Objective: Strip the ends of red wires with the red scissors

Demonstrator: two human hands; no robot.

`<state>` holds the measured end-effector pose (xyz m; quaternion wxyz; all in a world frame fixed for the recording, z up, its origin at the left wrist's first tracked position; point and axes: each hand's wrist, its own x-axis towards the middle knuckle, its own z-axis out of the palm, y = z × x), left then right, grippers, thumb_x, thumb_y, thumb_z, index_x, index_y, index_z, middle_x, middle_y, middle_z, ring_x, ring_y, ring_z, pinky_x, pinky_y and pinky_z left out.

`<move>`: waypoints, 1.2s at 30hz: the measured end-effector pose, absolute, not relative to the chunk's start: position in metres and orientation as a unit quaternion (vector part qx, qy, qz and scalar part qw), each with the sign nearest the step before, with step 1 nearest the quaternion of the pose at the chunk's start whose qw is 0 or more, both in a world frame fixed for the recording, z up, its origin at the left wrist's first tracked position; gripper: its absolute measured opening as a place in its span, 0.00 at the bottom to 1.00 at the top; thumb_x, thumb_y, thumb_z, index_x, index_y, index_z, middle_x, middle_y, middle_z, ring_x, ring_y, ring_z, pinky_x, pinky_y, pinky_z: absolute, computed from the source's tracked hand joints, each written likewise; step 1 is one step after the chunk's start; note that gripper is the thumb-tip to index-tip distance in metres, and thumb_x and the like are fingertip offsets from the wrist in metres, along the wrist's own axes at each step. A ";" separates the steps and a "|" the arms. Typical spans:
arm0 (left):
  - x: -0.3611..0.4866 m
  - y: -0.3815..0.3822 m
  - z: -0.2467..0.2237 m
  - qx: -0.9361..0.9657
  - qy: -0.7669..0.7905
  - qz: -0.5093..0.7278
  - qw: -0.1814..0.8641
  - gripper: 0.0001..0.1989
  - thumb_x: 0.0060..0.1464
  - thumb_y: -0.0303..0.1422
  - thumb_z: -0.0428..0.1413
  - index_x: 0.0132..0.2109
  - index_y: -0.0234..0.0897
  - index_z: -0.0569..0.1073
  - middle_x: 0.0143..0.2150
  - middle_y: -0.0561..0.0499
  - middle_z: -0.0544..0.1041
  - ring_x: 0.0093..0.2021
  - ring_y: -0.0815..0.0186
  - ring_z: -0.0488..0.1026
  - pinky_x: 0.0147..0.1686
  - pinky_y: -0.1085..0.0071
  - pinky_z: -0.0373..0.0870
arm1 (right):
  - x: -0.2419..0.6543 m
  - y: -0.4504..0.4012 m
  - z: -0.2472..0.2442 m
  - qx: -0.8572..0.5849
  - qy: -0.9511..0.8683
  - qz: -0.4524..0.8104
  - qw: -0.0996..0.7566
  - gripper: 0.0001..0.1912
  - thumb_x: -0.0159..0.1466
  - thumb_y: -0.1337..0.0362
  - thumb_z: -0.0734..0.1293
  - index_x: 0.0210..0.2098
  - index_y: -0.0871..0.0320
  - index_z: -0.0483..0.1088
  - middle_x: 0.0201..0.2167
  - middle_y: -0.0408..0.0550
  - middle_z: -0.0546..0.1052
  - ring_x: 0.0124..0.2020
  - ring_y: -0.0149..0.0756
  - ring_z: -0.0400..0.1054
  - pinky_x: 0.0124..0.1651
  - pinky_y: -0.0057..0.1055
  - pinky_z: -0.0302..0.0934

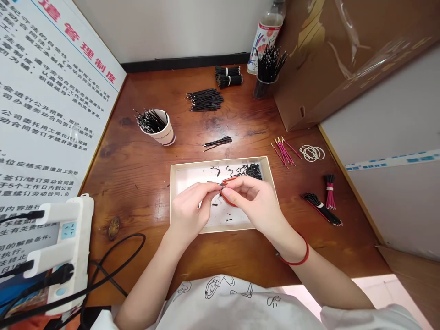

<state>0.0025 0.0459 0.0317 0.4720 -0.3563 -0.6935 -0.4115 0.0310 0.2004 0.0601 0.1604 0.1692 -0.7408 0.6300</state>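
Observation:
Over a shallow white box [174,197], my two hands meet fingertip to fingertip. My left hand [189,206] pinches a thin wire [213,183], one end of which pokes out past the fingers to the left. My right hand [259,204] is closed around small red-handled pliers [227,198]; the jaws are mostly hidden by the fingers, close to the wire. Short black scraps [252,171] are heaped in the box's far right corner, with more bits scattered over its floor. A few black wires [218,142] lie just beyond the box.
Behind stand a paper cup [164,134] of black wires, a wire pile [205,100], tied bundles [229,81], a dark cup [265,88] and a bottle [266,36]. Right: pink wires [284,151], rubber bands [312,153], bundles [323,208], a carton [309,91]. Left: a power strip [74,247] with cables.

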 end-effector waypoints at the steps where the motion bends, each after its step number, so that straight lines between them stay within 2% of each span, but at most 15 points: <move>1: 0.003 0.045 0.032 -0.363 -0.695 -0.424 0.453 0.07 0.60 0.22 0.56 0.37 0.37 0.76 0.33 0.54 0.83 0.32 0.71 0.80 0.36 0.78 0.76 | 0.032 0.202 0.061 0.176 -0.747 0.621 0.160 0.08 0.58 0.61 0.72 0.29 0.58 0.73 0.27 0.44 0.77 0.28 0.30 0.69 0.32 0.31 0.64; 5: 0.003 0.043 0.033 -0.376 -0.700 -0.470 0.384 0.07 0.60 0.22 0.55 0.37 0.36 0.75 0.34 0.52 0.82 0.35 0.70 0.79 0.37 0.76 0.75 | 0.036 0.209 0.069 0.194 -0.778 0.578 0.151 0.06 0.60 0.63 0.70 0.30 0.58 0.71 0.28 0.44 0.74 0.29 0.30 0.66 0.33 0.31 0.60; 8: 0.003 0.042 0.034 -0.387 -0.697 -0.510 0.324 0.07 0.60 0.22 0.55 0.38 0.37 0.75 0.35 0.53 0.81 0.34 0.70 0.78 0.36 0.76 0.75 | 0.035 0.214 0.074 0.211 -0.764 0.606 0.068 0.06 0.59 0.63 0.71 0.30 0.59 0.70 0.28 0.43 0.73 0.30 0.30 0.65 0.34 0.30 0.60; 12: 0.004 0.041 0.034 -0.406 -0.682 -0.552 0.255 0.08 0.60 0.21 0.55 0.38 0.38 0.75 0.35 0.55 0.81 0.34 0.73 0.77 0.36 0.79 0.74 | 0.028 0.218 0.073 0.233 -0.690 0.682 -0.067 0.08 0.58 0.62 0.71 0.27 0.58 0.69 0.25 0.40 0.68 0.26 0.27 0.61 0.31 0.28 0.58; 14: 0.004 0.041 0.033 -0.408 -0.681 -0.559 0.239 0.08 0.60 0.22 0.55 0.39 0.39 0.76 0.35 0.55 0.81 0.35 0.73 0.77 0.38 0.78 0.74 | 0.025 0.218 0.071 0.233 -0.666 0.704 -0.080 0.08 0.58 0.62 0.70 0.25 0.58 0.69 0.23 0.39 0.66 0.25 0.27 0.60 0.31 0.28 0.58; 16: 0.005 0.040 0.034 -0.393 -0.687 -0.558 0.250 0.07 0.60 0.24 0.56 0.41 0.39 0.76 0.39 0.53 0.80 0.39 0.71 0.77 0.41 0.76 0.74 | 0.027 0.216 0.069 0.229 -0.691 0.686 -0.026 0.08 0.58 0.64 0.70 0.25 0.57 0.68 0.23 0.39 0.67 0.25 0.28 0.61 0.30 0.28 0.58; 18: 0.006 0.040 0.037 -0.359 -0.696 -0.561 0.268 0.03 0.60 0.28 0.56 0.40 0.38 0.75 0.41 0.50 0.78 0.42 0.68 0.75 0.41 0.73 0.74 | 0.032 0.213 0.068 0.239 -0.752 0.606 0.101 0.07 0.59 0.67 0.68 0.26 0.57 0.67 0.24 0.40 0.69 0.26 0.29 0.62 0.31 0.28 0.59; 19: 0.006 0.039 0.038 -0.346 -0.704 -0.564 0.258 0.03 0.61 0.30 0.56 0.38 0.37 0.74 0.40 0.49 0.77 0.41 0.67 0.74 0.38 0.73 0.73 | 0.034 0.211 0.068 0.255 -0.780 0.542 0.179 0.06 0.60 0.69 0.68 0.26 0.58 0.67 0.25 0.41 0.69 0.27 0.29 0.63 0.31 0.28 0.60; 21: 0.009 0.038 0.042 -0.336 -0.726 -0.565 0.200 0.10 0.62 0.36 0.54 0.34 0.37 0.72 0.32 0.51 0.74 0.33 0.68 0.72 0.30 0.73 0.69 | 0.039 0.209 0.067 0.304 -0.808 0.395 0.316 0.07 0.61 0.73 0.66 0.27 0.58 0.67 0.25 0.42 0.70 0.28 0.30 0.63 0.33 0.29 0.61; 23: 0.012 0.038 0.044 -0.345 -0.749 -0.551 0.127 0.16 0.64 0.40 0.51 0.30 0.37 0.69 0.26 0.54 0.70 0.26 0.70 0.67 0.26 0.73 0.65 | 0.041 0.207 0.065 0.347 -0.808 0.271 0.391 0.08 0.62 0.75 0.65 0.28 0.59 0.67 0.26 0.44 0.71 0.30 0.31 0.63 0.36 0.31 0.62; 26: 0.017 0.038 0.047 -0.347 -0.770 -0.529 0.083 0.18 0.65 0.39 0.48 0.28 0.37 0.65 0.24 0.55 0.66 0.26 0.70 0.64 0.26 0.74 0.61 | 0.040 0.209 0.064 0.374 -0.806 0.214 0.406 0.08 0.63 0.75 0.64 0.29 0.60 0.66 0.27 0.46 0.72 0.32 0.33 0.64 0.39 0.33 0.63; 33: 0.020 0.046 0.042 -0.354 -0.727 -0.582 0.088 0.17 0.64 0.35 0.48 0.26 0.38 0.59 0.21 0.58 0.56 0.22 0.72 0.53 0.22 0.75 0.52 | 0.040 0.211 0.069 0.351 -0.816 0.346 0.303 0.08 0.62 0.72 0.64 0.28 0.57 0.65 0.25 0.42 0.69 0.27 0.30 0.62 0.33 0.30 0.60; 36: 0.021 0.050 0.035 -0.343 -0.694 -0.626 0.092 0.19 0.64 0.37 0.49 0.24 0.38 0.59 0.20 0.58 0.56 0.21 0.73 0.51 0.20 0.74 0.50 | 0.042 0.210 0.071 0.331 -0.809 0.399 0.277 0.09 0.60 0.73 0.65 0.26 0.56 0.64 0.24 0.40 0.69 0.27 0.29 0.63 0.33 0.29 0.60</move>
